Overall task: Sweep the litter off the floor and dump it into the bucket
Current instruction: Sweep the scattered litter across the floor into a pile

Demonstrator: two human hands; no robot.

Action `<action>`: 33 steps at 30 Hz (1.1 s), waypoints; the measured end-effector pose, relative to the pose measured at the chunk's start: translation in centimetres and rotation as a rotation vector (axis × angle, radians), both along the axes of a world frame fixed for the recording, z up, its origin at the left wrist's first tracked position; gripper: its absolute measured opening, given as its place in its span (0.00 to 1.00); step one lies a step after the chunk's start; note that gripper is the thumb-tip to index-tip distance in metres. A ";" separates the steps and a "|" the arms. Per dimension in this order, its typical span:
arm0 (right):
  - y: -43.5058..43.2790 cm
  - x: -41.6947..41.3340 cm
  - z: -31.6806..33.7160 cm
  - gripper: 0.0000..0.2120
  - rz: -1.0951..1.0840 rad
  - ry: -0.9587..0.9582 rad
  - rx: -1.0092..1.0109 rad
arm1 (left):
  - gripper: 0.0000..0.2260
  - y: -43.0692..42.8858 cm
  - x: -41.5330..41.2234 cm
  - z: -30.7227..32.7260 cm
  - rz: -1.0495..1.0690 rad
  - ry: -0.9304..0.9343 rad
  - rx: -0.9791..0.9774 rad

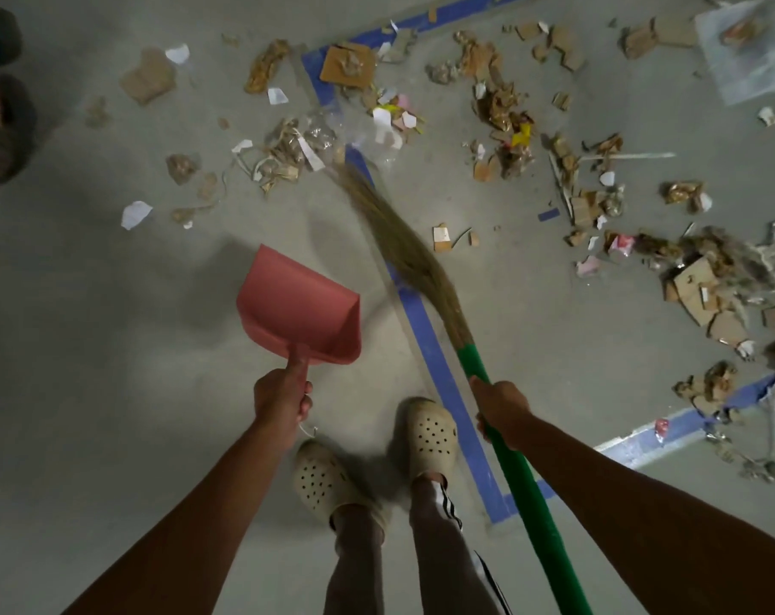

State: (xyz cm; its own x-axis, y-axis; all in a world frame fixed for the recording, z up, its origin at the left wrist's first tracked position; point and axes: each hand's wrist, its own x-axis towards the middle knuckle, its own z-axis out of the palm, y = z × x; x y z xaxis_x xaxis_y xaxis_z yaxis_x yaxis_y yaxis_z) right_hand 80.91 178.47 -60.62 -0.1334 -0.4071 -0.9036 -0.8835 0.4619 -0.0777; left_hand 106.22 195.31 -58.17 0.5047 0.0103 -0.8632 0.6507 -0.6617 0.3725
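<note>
1. Left hand point(281, 399): grip clamped round the stem of the dustpan, thumb lying along its top.
2. Dustpan point(301, 304): pink plastic, held out ahead of the feet with its open mouth pointing away from the person. Nothing shows inside it.
3. Right hand point(503, 412): grip clamped round the green handle of the broom.
4. Broom point(525, 486): green handle running up from the lower right, with long straw-coloured bristles slanting forward and left. The bristles are blurred, and their tips are at the near edge of the litter.
5. Litter point(505, 104): torn cardboard, white paper scraps, crumpled brown pieces and clear plastic film, scattered over the far and right parts of the floor point(110, 348). The heaps are denser at the right edge.
6. Blue tape point(439, 361): lines stuck on the grey floor, one passing under the broom beside the right foot.
7. Clogs point(430, 432): a pale perforated pair on the person's feet, between the two arms.
</note>
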 end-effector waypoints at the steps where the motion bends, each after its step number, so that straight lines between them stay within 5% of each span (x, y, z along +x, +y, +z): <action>1: 0.0 -0.2 0.1 0.24 -0.067 0.000 -0.026 | 0.26 0.1 -0.1 0.0 0.004 0.009 -0.014; 7: -1.9 1.3 1.4 0.24 -0.362 -0.022 -0.199 | 0.23 1.1 0.8 0.2 0.034 0.005 -0.050; 12: -1.8 4.2 3.4 0.22 -0.390 -0.107 -0.310 | 0.24 2.6 2.5 0.9 0.097 -0.027 -0.062; 23: 5.1 17.0 5.3 0.20 0.156 -0.325 -0.203 | 0.26 9.0 8.0 2.6 0.175 -0.126 0.006; 33: 9.8 26.9 3.9 0.21 0.784 -0.291 -0.086 | 0.24 15.7 11.4 2.4 0.351 -0.136 0.010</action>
